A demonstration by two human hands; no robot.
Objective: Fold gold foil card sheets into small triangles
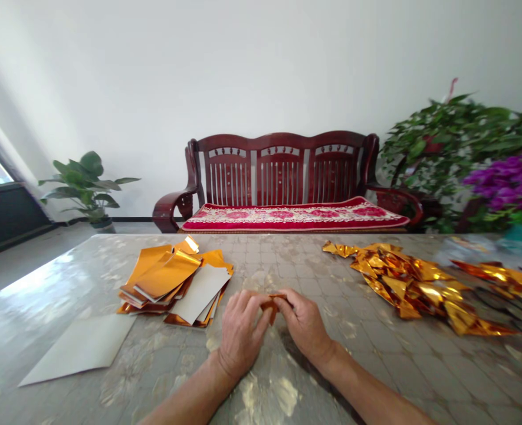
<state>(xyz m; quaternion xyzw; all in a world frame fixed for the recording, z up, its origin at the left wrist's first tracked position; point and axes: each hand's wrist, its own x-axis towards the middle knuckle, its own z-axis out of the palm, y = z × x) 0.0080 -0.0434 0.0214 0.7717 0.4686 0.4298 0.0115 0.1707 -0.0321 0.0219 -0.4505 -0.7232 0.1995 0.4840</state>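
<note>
Near the middle of the table, both hands meet over a small piece of gold foil paper [270, 308]. My left hand [242, 327] pinches it from the left, with the thumb and fingers bent round it. My right hand [304, 323] grips the opposite side between thumb and curled fingers. Most of the paper is hidden by the fingers, so its full shape cannot be made out. To the left lies a loose stack of gold foil paper sheets [166, 271], some with their pale backs up. On the right is a pile of folded gold foil pieces [402, 280].
A single pale sheet [81, 345] lies at the left on the patterned tabletop [185, 378]. At the right are dark cords [504, 302] and clear plastic [466, 249]. Beyond the table stand a wooden bench [281, 171], a potted plant [90, 186] and purple flowers [511, 183].
</note>
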